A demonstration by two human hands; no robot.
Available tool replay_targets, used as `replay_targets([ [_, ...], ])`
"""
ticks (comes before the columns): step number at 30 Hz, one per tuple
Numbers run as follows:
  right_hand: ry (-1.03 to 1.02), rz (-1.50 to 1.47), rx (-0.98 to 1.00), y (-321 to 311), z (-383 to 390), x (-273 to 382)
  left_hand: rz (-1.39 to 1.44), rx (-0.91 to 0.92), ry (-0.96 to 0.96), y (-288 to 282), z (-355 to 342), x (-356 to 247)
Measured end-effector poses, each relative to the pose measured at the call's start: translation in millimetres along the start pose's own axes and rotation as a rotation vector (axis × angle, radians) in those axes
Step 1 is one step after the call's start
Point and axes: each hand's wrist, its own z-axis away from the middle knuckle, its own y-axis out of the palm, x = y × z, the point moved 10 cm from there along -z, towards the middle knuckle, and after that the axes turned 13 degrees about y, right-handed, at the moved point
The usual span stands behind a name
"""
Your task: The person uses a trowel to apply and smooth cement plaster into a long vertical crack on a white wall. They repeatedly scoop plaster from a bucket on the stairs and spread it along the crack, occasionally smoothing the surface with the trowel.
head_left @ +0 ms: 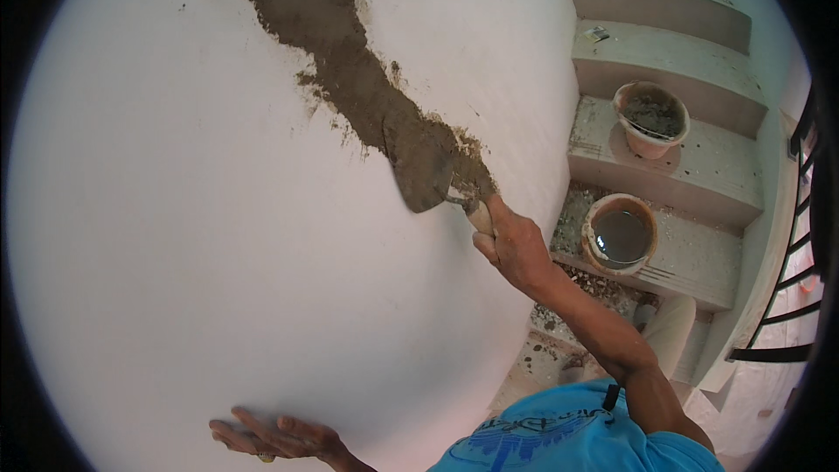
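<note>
- Grey-brown mortar (336,44) runs in a ragged diag. band across white wall (218,253), from top L-centre down to just beside R hand.
- R hand (522,245): wrapped round handle of trowel (419,177); blade at band's lower end, looks coated w/ mortar.
- L hand (284,435): nothing in it, fingers a bit apart, low by wall; can't tell if touching.
- Technique, prob. best: blade nearly flat, leading edge slightly up, firm even strokes along band; press mix in, feather edges flush w/ wall.
- Patchy bit nr handle prob. needs more passes than smoother top.
- Stairs (699,188) to R: liquid bucket (597,255), mix bucket (648,148) one step up; go easy on water.
</note>
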Motion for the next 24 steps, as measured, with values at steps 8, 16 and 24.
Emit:
replay_targets([
  [8, -0.026, -0.016, 0.096, -6, 26, -20, -0.012, -0.018, 0.019, -1, -3, 1],
  [16, -0.112, -0.002, -0.010, -2, -1, 3, 0.016, -0.016, 0.001, 0, -2, -1],
  [24, -0.099, 0.008, 0.043, -19, 24, 0, 0.018, -0.019, -0.007, 1, -1, 2],
])
